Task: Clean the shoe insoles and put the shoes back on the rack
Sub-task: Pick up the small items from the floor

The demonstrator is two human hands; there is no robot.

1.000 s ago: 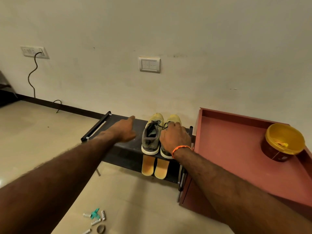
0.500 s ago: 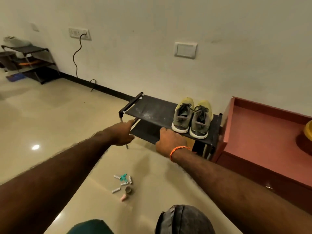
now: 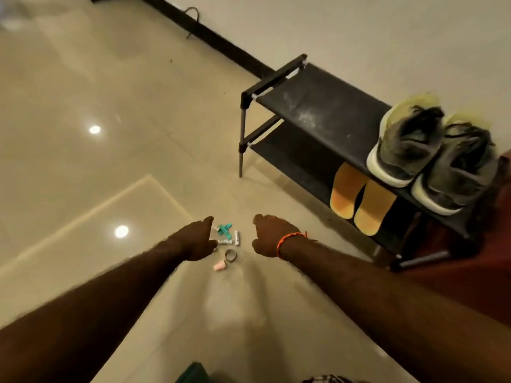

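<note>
Glossy beige tiled floor (image 3: 110,167), white wall with dark skirting along the top, two ceiling-light reflections on the tiles.

Left hand (image 3: 197,239): grip holds nothing; fingers loosely curled, back of the hand up, hovering over the floor. It overlaps the left edge of the small clutter in the view; whether it touches any piece cannot be told. Forearm reaches in from 7 o'clock.

Right hand (image 3: 272,235): grip holds nothing; fingers loosely curled, knuckles up, apart from every object. Orange thread bracelet (image 3: 289,240) at the wrist. Forearm reaches in from 4 o'clock.

Small clutter (image 3: 228,243): on the floor between the two hands; a teal piece, several short white pieces, a dark ring and a pale pink piece. Too small to identify further.

Shoe rack (image 3: 312,106): black, two shelves, at 2 o'clock from the hands, against the wall. Top shelf dusty at its left part.

Shoes (image 3: 431,153): grey pair with pale yellow toes and white soles, side by side at the right end of the top shelf, heels toward the viewer, touching each other.

Insoles (image 3: 359,199): two, orange-yellow, side by side on the lower shelf directly beneath the shoes, ends reaching past the front edge.

Red-brown furniture (image 3: 470,277): just right of the rack, mostly out of view.
</note>
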